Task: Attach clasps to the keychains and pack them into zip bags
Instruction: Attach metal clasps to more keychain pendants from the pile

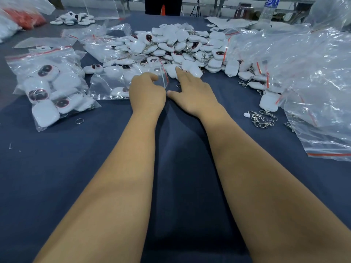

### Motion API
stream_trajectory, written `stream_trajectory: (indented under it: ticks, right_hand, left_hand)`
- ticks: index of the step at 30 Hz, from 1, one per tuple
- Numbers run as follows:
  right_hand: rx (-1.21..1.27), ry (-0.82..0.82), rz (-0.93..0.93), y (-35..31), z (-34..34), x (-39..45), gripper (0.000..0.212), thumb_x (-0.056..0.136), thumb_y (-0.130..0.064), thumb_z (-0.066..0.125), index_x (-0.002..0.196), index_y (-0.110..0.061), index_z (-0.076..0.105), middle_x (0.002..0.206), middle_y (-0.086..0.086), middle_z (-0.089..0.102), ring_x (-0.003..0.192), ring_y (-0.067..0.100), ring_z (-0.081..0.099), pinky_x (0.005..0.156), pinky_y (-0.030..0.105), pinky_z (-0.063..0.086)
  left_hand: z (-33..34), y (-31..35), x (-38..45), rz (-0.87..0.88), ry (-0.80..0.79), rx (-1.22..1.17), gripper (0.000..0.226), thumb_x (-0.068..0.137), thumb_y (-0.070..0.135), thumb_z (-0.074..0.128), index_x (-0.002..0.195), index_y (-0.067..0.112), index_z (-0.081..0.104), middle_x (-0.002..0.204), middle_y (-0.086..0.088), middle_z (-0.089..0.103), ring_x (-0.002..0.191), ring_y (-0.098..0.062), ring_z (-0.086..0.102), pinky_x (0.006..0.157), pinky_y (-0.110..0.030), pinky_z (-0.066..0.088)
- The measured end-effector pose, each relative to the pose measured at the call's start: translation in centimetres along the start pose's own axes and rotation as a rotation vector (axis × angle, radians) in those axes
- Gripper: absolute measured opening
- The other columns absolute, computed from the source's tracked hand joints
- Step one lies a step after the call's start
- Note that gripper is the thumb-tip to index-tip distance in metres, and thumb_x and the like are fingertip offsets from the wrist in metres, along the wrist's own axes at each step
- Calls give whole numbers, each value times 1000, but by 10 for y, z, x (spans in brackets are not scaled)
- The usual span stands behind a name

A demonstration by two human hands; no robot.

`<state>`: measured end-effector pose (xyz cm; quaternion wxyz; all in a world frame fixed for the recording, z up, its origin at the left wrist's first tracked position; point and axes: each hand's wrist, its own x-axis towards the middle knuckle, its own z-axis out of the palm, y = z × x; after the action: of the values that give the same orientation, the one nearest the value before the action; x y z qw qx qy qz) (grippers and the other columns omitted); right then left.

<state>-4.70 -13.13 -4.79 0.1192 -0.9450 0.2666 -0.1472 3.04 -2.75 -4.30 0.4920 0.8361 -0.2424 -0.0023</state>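
A big pile of white keychains (171, 44), some with dark red faces, lies at the middle of the blue cloth. My left hand (147, 92) holds the open mouth of a clear zip bag (114, 82) that has a few keychains inside. My right hand (191, 92) reaches forward with straight fingers, its fingertips touching a white keychain (171, 71) at the near edge of the pile. A cluster of silver clasps (263, 118) lies on the cloth to the right.
A filled zip bag (49, 92) lies at the left, with a loose ring (79, 121) near it. Crumpled clear bags (313, 82) cover the right side. A water bottle (268, 10) stands at the back right. Someone stands beyond the table's far edge.
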Motion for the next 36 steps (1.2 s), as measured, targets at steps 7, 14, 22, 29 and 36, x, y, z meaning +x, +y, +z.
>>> stream_trajectory:
  ticks: [7, 14, 22, 29, 36]
  right_hand:
    - [77, 302, 121, 2, -8, -11, 37, 92, -30, 51, 124, -13, 57, 124, 5, 51, 119, 26, 43, 92, 34, 34]
    - [-9, 181, 274, 4, -9, -12, 41, 90, -49, 53, 106, -15, 67, 119, 7, 54, 117, 30, 42, 96, 38, 35]
    - [1008, 314, 226, -3, -19, -18, 20, 85, -11, 70, 94, -20, 54, 77, -3, 63, 65, 8, 57, 59, 19, 47]
    - [1304, 91, 171, -9, -18, -17, 37, 89, 12, 55, 125, 4, 58, 96, 13, 68, 80, 19, 63, 64, 23, 55]
    - [1228, 139, 176, -7, -14, -16, 35, 86, 13, 54, 112, -11, 57, 91, 10, 69, 75, 17, 63, 61, 25, 53]
  left_hand:
    - [2, 2, 0, 19, 33, -52, 43, 86, 3, 45, 118, 19, 69, 117, -1, 67, 108, -21, 60, 84, -27, 46]
    - [3, 6, -2, 87, 32, -123, 32, 91, 11, 48, 113, 20, 69, 100, 2, 65, 99, -22, 61, 81, -27, 47]
    - [5, 4, -1, 75, -49, -136, 43, 83, 0, 53, 121, 19, 66, 109, 2, 63, 105, -20, 61, 88, -28, 51]
    - [4, 6, -4, 63, -144, -287, 36, 82, 11, 50, 104, 24, 74, 97, 1, 73, 91, -18, 66, 82, -33, 54]
    - [2, 13, -1, -119, -143, -552, 24, 83, 11, 53, 84, 23, 74, 78, 5, 68, 69, -16, 60, 57, -21, 48]
